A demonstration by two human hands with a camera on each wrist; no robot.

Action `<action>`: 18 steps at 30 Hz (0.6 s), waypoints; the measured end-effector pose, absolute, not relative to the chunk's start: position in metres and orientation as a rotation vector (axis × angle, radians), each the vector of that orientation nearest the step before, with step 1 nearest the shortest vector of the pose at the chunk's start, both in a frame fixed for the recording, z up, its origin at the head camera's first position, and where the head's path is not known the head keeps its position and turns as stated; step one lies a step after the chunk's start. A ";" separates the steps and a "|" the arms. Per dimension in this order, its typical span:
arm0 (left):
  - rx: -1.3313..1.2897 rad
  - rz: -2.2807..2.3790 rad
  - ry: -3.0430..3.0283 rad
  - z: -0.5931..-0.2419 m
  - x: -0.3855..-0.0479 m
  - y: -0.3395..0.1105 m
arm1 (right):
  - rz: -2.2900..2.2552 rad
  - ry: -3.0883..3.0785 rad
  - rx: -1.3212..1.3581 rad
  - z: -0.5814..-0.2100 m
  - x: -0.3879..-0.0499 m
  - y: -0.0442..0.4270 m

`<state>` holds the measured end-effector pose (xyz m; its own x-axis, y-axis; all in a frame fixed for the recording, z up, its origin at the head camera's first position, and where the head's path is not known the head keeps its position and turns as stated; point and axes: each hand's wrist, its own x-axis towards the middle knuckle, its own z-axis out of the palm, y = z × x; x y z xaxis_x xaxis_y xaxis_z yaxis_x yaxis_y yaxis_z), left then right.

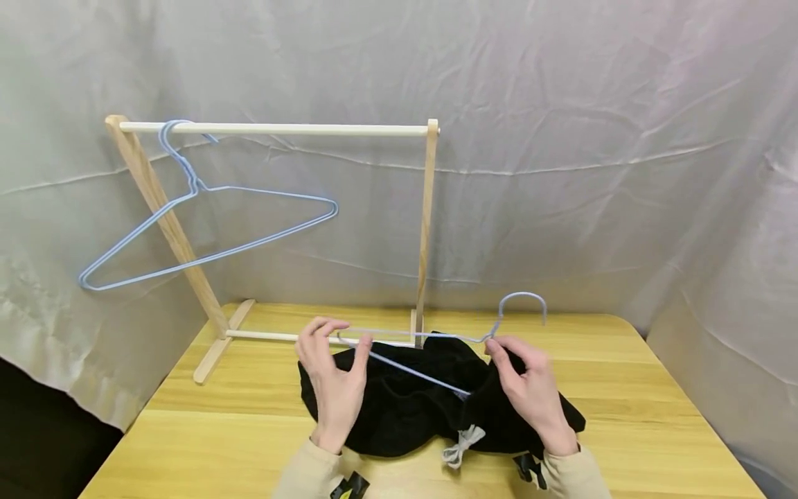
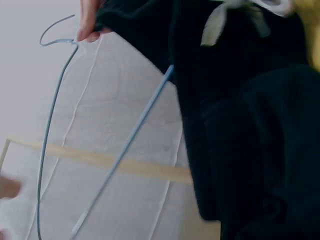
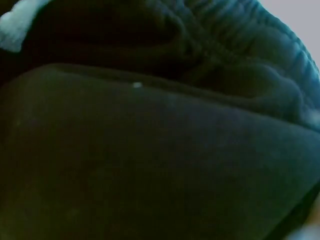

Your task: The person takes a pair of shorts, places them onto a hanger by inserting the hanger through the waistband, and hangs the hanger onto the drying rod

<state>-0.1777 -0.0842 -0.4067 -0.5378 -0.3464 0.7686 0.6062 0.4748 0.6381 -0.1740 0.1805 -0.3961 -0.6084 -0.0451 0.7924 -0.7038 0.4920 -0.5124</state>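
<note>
A light blue clothes hanger (image 1: 419,375) is partly inside black drawstring pants (image 1: 399,409); its right end is hidden in the cloth. The pants lie bunched on the table, with a grey drawstring bow (image 1: 463,445) at the front. My right hand (image 1: 531,388) pinches the hanger just below its hook, together with the waistband edge. Around the hanger's bare left end, my left hand (image 1: 334,378) has thumb and fingers spread apart. In the left wrist view the hanger's lower bar (image 2: 131,137) runs into the cloth. Gathered waistband (image 3: 250,45) fills the top of the right wrist view.
A wooden clothes rack (image 1: 427,229) with a white top rail (image 1: 280,129) stands at the back left. Blue hangers (image 1: 187,197) hang at its left end. Grey curtain (image 1: 561,173) surrounds the wooden table (image 1: 630,395) at the back and sides.
</note>
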 end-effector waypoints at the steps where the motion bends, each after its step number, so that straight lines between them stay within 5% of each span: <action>1: -0.209 -1.245 -1.689 -0.407 -0.177 -0.083 | 1.151 -1.973 0.574 -0.396 -0.174 0.181; 7: -0.260 -1.462 -1.688 -0.408 -0.177 -0.083 | 1.228 -1.724 0.408 -0.392 -0.175 0.185; 18: -0.858 -0.922 -2.393 -0.412 -0.170 -0.085 | 1.246 -1.547 0.335 -0.390 -0.175 0.188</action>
<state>-0.1698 -0.0853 -0.4119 -0.7141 0.3905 0.5811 0.6793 0.5870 0.4404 -0.1752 0.1877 -0.3895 -0.3898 0.3757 0.8408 -0.7411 0.4139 -0.5286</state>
